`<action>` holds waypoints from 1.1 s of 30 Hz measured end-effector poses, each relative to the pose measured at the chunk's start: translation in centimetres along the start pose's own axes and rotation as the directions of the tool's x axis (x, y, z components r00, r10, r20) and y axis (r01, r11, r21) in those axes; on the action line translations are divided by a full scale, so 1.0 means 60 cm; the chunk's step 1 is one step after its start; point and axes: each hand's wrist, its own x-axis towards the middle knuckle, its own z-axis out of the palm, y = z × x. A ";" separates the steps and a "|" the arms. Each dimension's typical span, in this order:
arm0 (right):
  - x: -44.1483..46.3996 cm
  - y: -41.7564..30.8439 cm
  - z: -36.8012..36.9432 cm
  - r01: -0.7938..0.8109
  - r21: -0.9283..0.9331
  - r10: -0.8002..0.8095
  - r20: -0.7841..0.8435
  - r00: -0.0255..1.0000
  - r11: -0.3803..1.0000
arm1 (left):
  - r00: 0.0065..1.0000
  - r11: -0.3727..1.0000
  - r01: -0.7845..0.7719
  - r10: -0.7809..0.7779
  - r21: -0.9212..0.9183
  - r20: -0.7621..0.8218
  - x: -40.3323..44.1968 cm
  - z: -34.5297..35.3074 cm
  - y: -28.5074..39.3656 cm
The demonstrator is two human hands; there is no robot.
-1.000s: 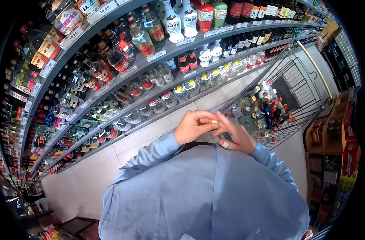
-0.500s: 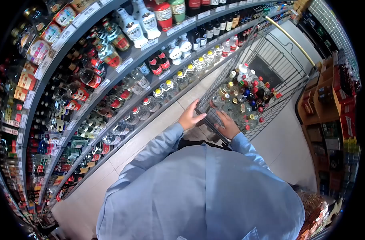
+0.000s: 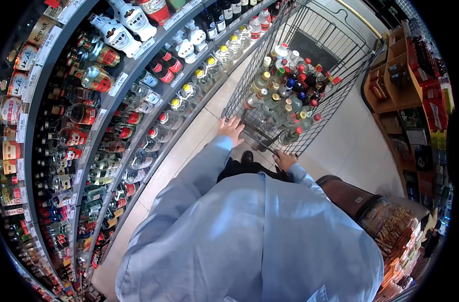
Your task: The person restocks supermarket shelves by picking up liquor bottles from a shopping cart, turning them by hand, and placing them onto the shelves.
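The wire shopping cart point(image 3: 335, 108) stands ahead of me, holding many bottles point(image 3: 285, 95) with caps of several colours. My left hand point(image 3: 232, 132) is at the cart's near left corner, its fingers bent over the wire rim. On the near right part of the same rim rests my right hand point(image 3: 285, 160), its fingers curled around the wire. The undersides of both grips are hidden. Most bottles stand upright, packed together; a few lean at the near side.
Curved shelves point(image 3: 123, 75) of bottles run along my left. To the right stand a wooden display shelf point(image 3: 380, 85) with boxes and, nearer, a brown bin-like stand point(image 3: 340, 194) beside packaged goods point(image 3: 395, 226). Pale floor tiles point(image 3: 335, 161) show between them.
My hands have come back toward my body and closed on the cart's near rim; the right hand was over the bottles. The view has shifted, showing the shelves farther left.
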 end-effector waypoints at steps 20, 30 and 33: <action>-0.014 -0.106 0.049 -0.363 -0.215 0.338 -0.142 0.930 0.907 | 0.988 0.984 -0.117 0.101 -0.134 -0.119 -0.041 0.020 -0.061; -0.043 -0.168 0.129 -0.292 -0.061 0.255 -0.337 0.906 0.955 | 0.993 0.995 -0.087 0.083 -0.039 -0.084 -0.118 0.026 -0.088; -0.056 -0.183 0.147 -0.273 -0.070 0.233 -0.349 0.908 0.959 | 0.994 0.996 -0.084 0.081 -0.035 -0.076 -0.139 0.027 -0.094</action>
